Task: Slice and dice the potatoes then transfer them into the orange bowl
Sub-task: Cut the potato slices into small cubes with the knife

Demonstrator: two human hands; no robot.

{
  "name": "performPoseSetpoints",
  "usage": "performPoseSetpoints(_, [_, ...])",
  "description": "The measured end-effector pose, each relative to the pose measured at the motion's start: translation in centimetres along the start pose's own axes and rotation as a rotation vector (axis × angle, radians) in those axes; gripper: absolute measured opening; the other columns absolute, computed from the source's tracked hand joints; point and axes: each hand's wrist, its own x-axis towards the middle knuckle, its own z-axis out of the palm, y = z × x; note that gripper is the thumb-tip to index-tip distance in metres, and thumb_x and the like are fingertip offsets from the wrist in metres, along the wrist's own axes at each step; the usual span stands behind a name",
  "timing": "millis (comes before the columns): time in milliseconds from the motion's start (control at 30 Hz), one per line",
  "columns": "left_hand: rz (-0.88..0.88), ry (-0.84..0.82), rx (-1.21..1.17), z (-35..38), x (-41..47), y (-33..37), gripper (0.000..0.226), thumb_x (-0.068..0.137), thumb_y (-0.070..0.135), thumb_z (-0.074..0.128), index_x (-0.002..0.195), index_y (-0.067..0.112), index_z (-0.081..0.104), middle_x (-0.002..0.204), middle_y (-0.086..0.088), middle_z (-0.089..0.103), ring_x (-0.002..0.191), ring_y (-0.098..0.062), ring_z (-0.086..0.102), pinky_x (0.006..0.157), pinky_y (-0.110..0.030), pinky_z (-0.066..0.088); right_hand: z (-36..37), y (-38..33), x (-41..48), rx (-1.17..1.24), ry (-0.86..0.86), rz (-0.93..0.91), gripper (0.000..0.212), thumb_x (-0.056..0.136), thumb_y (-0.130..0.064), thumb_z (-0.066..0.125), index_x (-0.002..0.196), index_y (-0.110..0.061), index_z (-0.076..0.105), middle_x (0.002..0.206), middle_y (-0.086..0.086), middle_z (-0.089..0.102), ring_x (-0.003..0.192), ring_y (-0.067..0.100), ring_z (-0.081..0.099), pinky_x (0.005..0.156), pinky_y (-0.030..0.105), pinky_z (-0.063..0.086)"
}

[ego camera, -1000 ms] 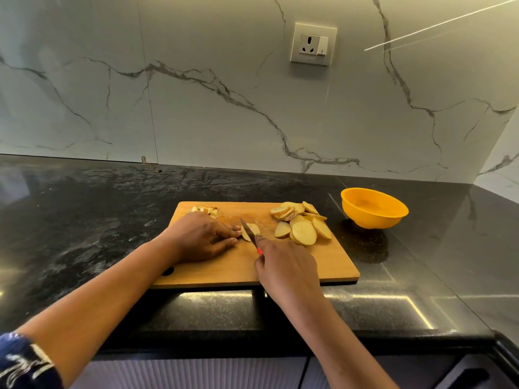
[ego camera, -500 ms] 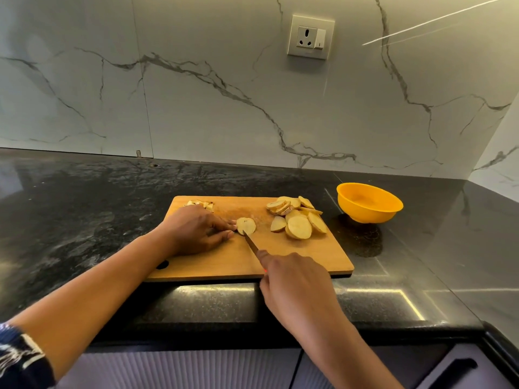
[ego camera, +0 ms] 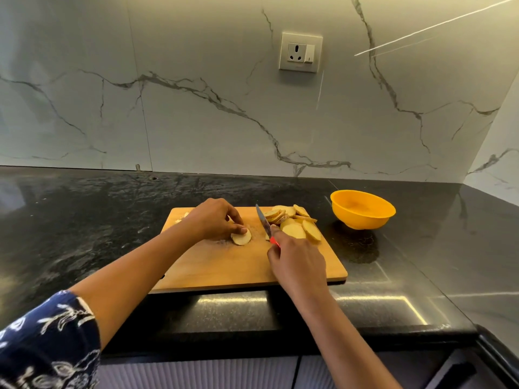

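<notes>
Head cam view, looking down at a wooden cutting board that sits on a glossy black stone countertop. The left hand is out over the far-left part of the board with its fingers curled down, and the fingertips and thumb pinch a single round potato slice that lies flat on the wood. The right hand is wrapped tight around a small knife. Only a bit of red handle pokes out of the top of the fist. The blade points away from the person and leans slightly left, sitting in the gap between the left hand and the pile of potato slices. I honestly can't tell whether the edge touches the board.

That pile sits on the far-right part of the board, with skin-on rounds overlapping each other and some leaning on edge. A few small potato bits peek out behind the left wrist at the far-left corner.

The orange bowl stands on the counter off to the right of the board, near it but not touching. A navy floral sleeve covers the left upper arm. Behind everything is a white marble-look wall with a power socket mounted on it.
</notes>
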Motion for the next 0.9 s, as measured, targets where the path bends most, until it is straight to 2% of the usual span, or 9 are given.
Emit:
performPoseSetpoints(133, [-0.035,-0.01,-0.087,0.2,0.5,-0.1,0.024,0.08,0.033,0.071,0.097,0.017,0.07,0.097,0.004,0.061,0.09,-0.009,0.054,0.064,-0.018,0.04,0.1,0.7,0.0,0.042,0.015,-0.002,0.046,0.1,-0.033,0.043,0.146,-0.032,0.035,0.107,-0.005,0.067,0.09,0.011,0.06,0.066,0.022,0.044])
performPoseSetpoints(267, [-0.057,0.002,-0.124,0.3,0.9,-0.3,0.025,0.085,0.028,0.065,0.104,0.013,0.068,0.098,0.001,0.059,0.086,-0.009,0.051,0.065,-0.017,0.04,0.1,0.6,-0.1,0.06,0.023,-0.006,0.046,0.101,-0.033,0.041,0.146,-0.031,0.033,0.106,-0.004,0.067,0.09,0.012,0.06,0.065,0.021,0.042])
performPoseSetpoints(400, [-0.083,0.006,-0.106,0.4,1.4,-0.4,0.025,0.09,0.03,0.059,0.107,0.012,0.065,0.108,-0.004,0.061,0.094,-0.014,0.052,0.08,-0.025,0.042,0.0,0.7,-0.2,0.067,0.02,0.002,0.047,0.101,-0.033,0.04,0.147,-0.03,0.032,0.108,-0.003,0.066,0.092,0.012,0.059,0.067,0.021,0.04])
performPoseSetpoints(600, [-0.028,-0.152,-0.201,-0.8,0.9,-0.6,0.015,0.081,0.031,0.07,0.089,0.02,0.068,0.091,0.004,0.063,0.089,-0.012,0.056,0.075,-0.022,0.046,0.1,0.6,-0.2,0.08,0.012,0.012,0.046,0.101,-0.034,0.04,0.147,-0.03,0.033,0.108,-0.004,0.066,0.093,0.012,0.059,0.069,0.023,0.041])
performPoseSetpoints(700, [-0.034,-0.136,-0.251,-0.5,1.0,-0.7,0.009,0.08,0.025,0.071,0.086,0.02,0.067,0.092,0.002,0.064,0.09,-0.013,0.057,0.073,-0.021,0.045,0.2,0.7,-0.2,0.076,0.01,0.014,0.047,0.101,-0.033,0.039,0.147,-0.03,0.032,0.107,-0.003,0.066,0.092,0.013,0.059,0.068,0.024,0.042])
performPoseSetpoints(767, [-0.055,-0.116,-0.277,-0.4,1.2,-0.5,0.007,0.083,0.022,0.069,0.088,0.018,0.068,0.089,0.003,0.063,0.086,-0.011,0.056,0.066,-0.018,0.042,0.1,0.7,-0.2,0.079,0.009,0.014,0.046,0.101,-0.033,0.039,0.147,-0.03,0.032,0.108,-0.003,0.066,0.093,0.013,0.059,0.066,0.022,0.04])
performPoseSetpoints(900, [-0.061,-0.099,-0.197,-0.5,1.7,-0.5,0.017,0.091,0.021,0.06,0.103,0.013,0.068,0.098,-0.001,0.064,0.088,-0.012,0.055,0.066,-0.017,0.042,-0.1,0.6,-0.3,0.083,0.005,0.015,0.047,0.101,-0.033,0.039,0.147,-0.029,0.032,0.109,-0.003,0.066,0.094,0.012,0.059,0.066,0.021,0.039])
